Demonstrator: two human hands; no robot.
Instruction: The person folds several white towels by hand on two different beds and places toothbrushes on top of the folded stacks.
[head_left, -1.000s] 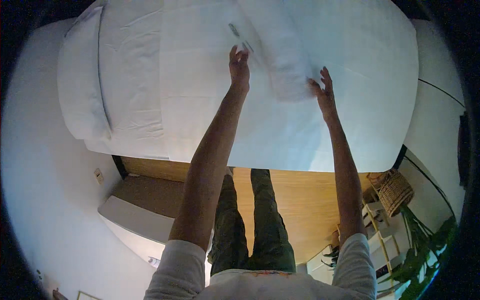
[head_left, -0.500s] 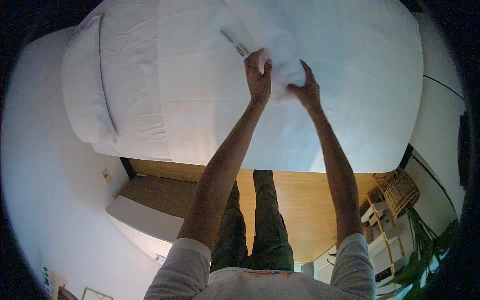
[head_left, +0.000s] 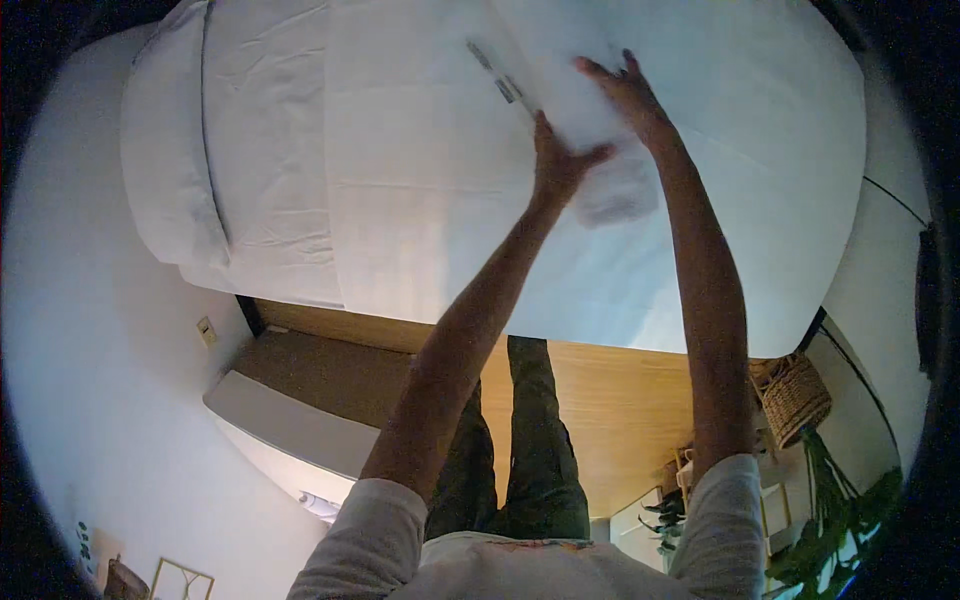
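At upper centre, the left hand (head_left: 556,165) and right hand (head_left: 628,92) press flat, close together, on a half-folded white towel (head_left: 600,150) atop the made bed (head_left: 400,200).

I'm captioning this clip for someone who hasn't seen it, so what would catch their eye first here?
Two bare arms reach up the middle of the picture, the left hand and right hand pressing on a folded white cloth that lies on the bed. The white bed fills the upper half, with pillows at its left end. A wicker basket stands on the wood floor at lower right.
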